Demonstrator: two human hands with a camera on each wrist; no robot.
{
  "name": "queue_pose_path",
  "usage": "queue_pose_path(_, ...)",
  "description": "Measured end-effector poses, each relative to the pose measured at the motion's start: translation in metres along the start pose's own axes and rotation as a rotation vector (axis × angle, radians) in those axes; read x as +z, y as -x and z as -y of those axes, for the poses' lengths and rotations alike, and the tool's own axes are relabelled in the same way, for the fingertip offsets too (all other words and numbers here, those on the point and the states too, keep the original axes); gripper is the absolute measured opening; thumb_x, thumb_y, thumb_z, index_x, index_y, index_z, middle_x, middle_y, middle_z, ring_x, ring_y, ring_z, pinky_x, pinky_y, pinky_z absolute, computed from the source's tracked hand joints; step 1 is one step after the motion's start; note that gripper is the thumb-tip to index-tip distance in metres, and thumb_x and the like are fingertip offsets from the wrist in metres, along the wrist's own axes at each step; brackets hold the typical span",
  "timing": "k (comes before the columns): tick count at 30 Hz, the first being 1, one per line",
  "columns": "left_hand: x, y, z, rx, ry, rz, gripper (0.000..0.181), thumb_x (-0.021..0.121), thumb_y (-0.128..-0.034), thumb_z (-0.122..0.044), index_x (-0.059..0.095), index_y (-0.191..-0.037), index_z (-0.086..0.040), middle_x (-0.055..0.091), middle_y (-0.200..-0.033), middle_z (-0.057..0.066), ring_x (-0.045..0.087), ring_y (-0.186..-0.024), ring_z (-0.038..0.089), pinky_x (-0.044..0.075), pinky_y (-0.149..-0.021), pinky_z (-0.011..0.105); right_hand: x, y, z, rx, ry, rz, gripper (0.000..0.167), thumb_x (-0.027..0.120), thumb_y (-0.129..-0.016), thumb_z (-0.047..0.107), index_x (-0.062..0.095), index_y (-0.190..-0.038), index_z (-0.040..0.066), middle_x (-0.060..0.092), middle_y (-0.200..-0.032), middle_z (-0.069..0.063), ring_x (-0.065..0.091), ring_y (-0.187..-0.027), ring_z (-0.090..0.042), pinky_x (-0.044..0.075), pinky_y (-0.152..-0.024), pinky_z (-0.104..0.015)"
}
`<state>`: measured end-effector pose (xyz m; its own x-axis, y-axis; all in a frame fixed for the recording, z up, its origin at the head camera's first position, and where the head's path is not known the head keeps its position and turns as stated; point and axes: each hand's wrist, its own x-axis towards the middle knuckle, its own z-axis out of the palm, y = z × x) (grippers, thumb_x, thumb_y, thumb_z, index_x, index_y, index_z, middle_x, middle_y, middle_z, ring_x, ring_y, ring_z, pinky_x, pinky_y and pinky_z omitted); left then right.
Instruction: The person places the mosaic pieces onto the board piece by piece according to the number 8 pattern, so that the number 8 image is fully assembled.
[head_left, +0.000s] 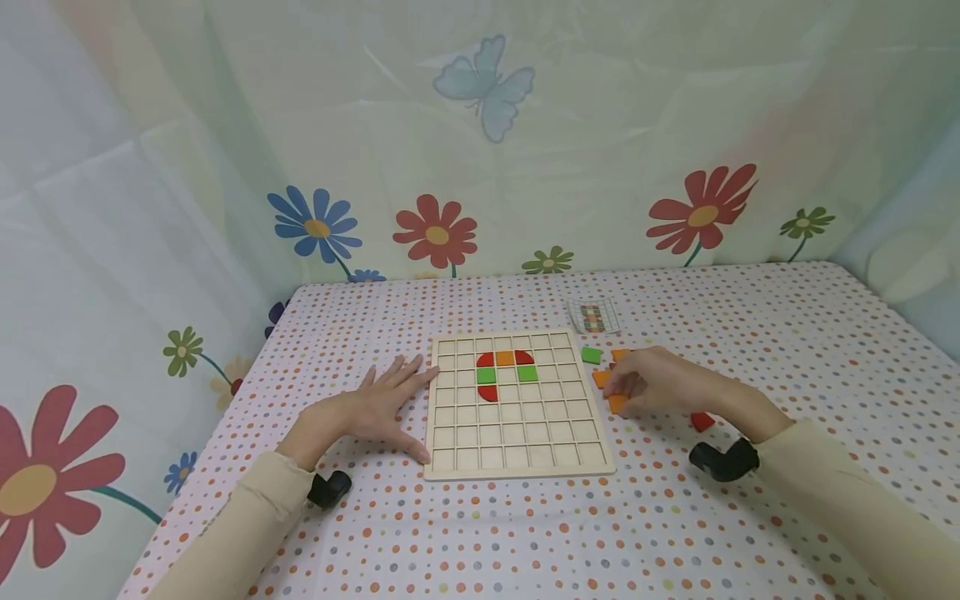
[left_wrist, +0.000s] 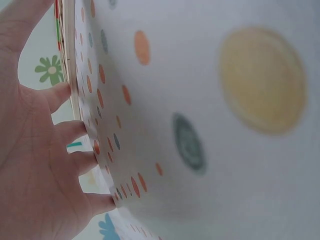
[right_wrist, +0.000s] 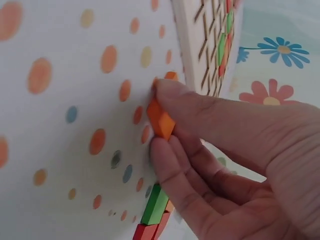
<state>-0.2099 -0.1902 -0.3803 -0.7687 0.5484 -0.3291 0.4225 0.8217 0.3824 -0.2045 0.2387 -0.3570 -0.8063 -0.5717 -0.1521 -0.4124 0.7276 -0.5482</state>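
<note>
A square wooden grid board [head_left: 491,435] lies on the table. Set in its upper cells are an orange square tile [head_left: 505,358], green square tiles [head_left: 528,373] and red rounded tiles [head_left: 487,392]. My left hand [head_left: 384,408] rests at the board's left edge with fingers spread, the thumb and a fingertip touching the rim. Right of the board, my right hand [head_left: 652,382] pinches an orange tile [right_wrist: 161,119] between thumb and index finger, low over the cloth. Other orange tiles [head_left: 621,355] lie by that hand, some partly hidden under it.
A small printed pattern card [head_left: 592,317] lies behind the board's right corner. A loose green tile [head_left: 591,356] sits beside the board, and a red tile [head_left: 702,422] lies under the right wrist. The dotted tablecloth [head_left: 465,533] reaches back to a flowered curtain.
</note>
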Motion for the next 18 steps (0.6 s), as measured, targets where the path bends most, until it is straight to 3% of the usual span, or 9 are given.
queue_pose_path(9, 0.0002, 0.0015, 0.0001, 0.005, 0.008, 0.001, 0.124, 0.086, -0.078, -0.061, 0.015, -0.17, -0.018, -0.002, -0.176, 0.014, -0.006, -0.16, 0.041, -0.002, -0.124, 0.069, 0.0004, 0.0006, -0.0012, -0.047, -0.032, -0.045, 0.024, 0.09, -0.076, -0.004, 0.077, -0.092, 0.009, 0.071, -0.091, 0.004, 0.065, -0.083, -0.012, 0.059, -0.071, -0.026)
queue_pose_path(18, -0.0018, 0.0012, -0.0009, 0.007, 0.004, 0.003, 0.124, 0.087, -0.0777, -0.06, 0.015, -0.17, -0.017, -0.002, -0.176, 0.014, -0.006, -0.16, 0.041, -0.001, -0.124, 0.069, -0.0007, -0.0002, 0.0012, -0.109, 0.001, -0.088, 0.022, 0.087, -0.081, -0.003, 0.082, -0.098, 0.009, 0.07, -0.094, 0.006, 0.066, -0.085, -0.011, 0.061, -0.077, -0.029)
